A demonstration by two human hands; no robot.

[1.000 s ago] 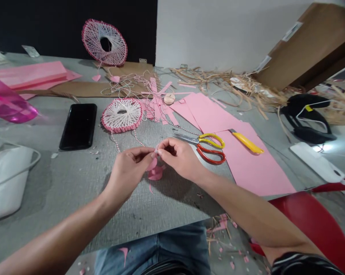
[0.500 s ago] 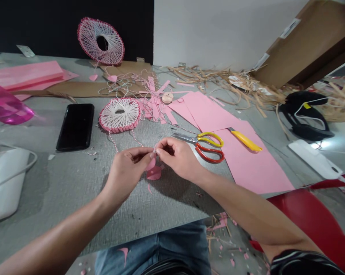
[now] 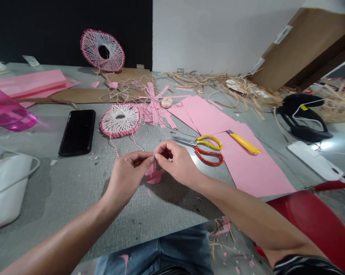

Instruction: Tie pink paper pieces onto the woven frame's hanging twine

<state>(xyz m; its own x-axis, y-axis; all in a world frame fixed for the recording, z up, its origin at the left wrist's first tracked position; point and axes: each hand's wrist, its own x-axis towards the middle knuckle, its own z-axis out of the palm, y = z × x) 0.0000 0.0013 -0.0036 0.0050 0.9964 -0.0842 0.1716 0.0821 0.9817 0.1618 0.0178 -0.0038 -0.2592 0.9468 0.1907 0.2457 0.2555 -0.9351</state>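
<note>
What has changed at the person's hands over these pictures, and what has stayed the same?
The left hand and right hand stay pinched together, shifting only slightly. The pink paper beneath them has bunched closer under the fingers. Nothing was let go. The scissors, phone and string ring stayed put.

I can read no words, numbers or brands here. A white label [image 3: 283,34] on the brown cardboard box [image 3: 304,49] and a small yellow tag [image 3: 304,107] on the black glue gun [image 3: 304,131] are too small to make out.
</note>
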